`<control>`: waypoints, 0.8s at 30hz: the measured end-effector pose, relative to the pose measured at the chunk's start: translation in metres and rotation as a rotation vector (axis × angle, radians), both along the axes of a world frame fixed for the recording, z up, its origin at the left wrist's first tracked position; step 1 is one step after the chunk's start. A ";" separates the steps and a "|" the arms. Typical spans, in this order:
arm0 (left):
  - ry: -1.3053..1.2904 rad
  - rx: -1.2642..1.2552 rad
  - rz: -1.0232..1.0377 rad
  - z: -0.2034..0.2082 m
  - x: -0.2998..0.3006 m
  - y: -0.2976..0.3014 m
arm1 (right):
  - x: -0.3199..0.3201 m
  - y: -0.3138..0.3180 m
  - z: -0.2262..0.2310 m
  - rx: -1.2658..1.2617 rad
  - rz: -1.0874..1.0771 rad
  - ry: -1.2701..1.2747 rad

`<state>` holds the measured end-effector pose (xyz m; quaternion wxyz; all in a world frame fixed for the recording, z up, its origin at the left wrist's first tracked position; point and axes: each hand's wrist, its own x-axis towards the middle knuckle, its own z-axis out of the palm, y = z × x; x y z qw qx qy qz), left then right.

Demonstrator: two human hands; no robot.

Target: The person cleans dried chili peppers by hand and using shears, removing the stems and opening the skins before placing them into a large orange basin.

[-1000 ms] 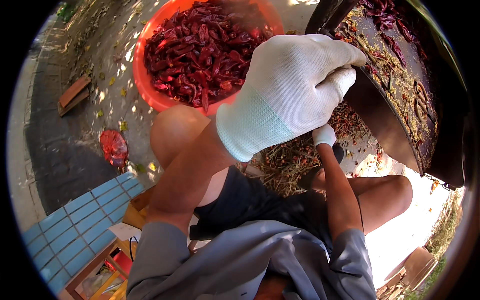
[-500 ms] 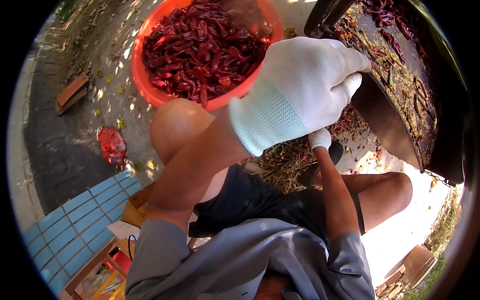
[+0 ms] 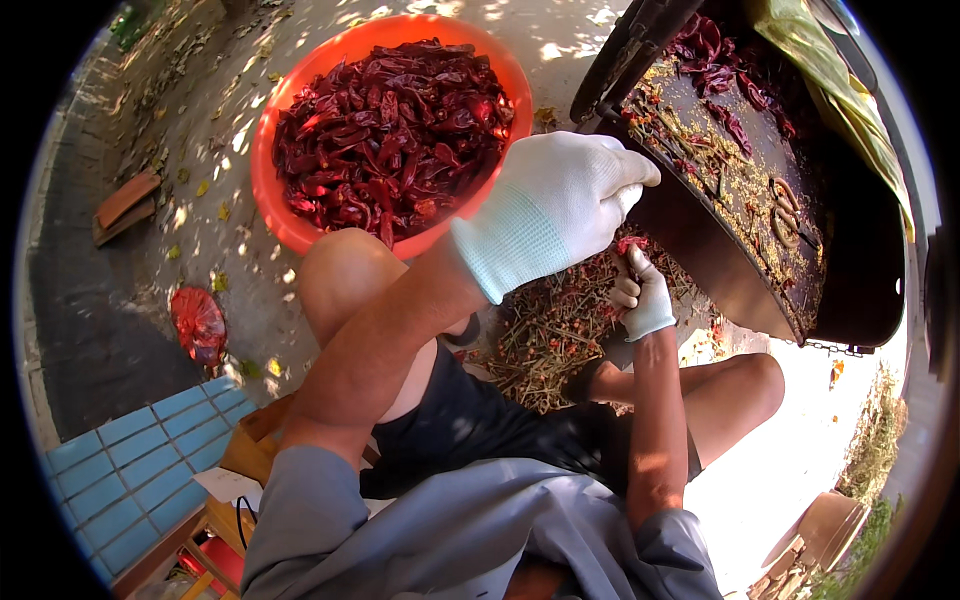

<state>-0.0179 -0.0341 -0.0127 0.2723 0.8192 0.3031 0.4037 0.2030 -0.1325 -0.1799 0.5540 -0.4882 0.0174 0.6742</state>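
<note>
White knitted gloves cover both of my hands. My left hand point(image 3: 575, 195) is raised between the chili basin and the dark box, its fingers curled together; anything within them is hidden. Lower and to the right, my right hand point(image 3: 643, 297) pinches a small crumpled red dried chili point(image 3: 630, 244) between thumb and fingers. The orange-red basin point(image 3: 264, 190) at upper left is heaped with dried red chilies point(image 3: 390, 135). Below my hands, a pile of chili stems and scraps point(image 3: 545, 330) covers the ground between my legs.
A dark open box point(image 3: 690, 225) at right holds scattered seeds, several chilies point(image 3: 733, 128) and scissors point(image 3: 786, 212). Yellowish cloth point(image 3: 830, 75) hangs over its far side. Bricks point(image 3: 127, 207) and a red plastic bag point(image 3: 198, 322) lie at left, near blue tiles point(image 3: 135, 470).
My left hand has moved left and away from the box rim. My right hand, mostly hidden behind it before, has come up into sight with the red chili. The whole view has shifted slightly.
</note>
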 end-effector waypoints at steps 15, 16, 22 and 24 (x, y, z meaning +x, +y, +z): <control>0.143 -0.091 -0.201 -0.004 0.014 -0.018 | -0.040 -0.014 0.105 0.297 -0.028 0.624; 0.133 -0.075 -0.189 -0.005 0.015 -0.018 | -0.045 -0.015 0.111 0.283 -0.048 0.579; 0.059 -0.129 -0.195 0.002 0.014 -0.024 | -0.052 -0.020 0.130 0.222 -0.067 0.288; 0.051 -0.121 -0.186 0.001 0.014 -0.025 | -0.055 -0.020 0.134 0.192 -0.043 0.074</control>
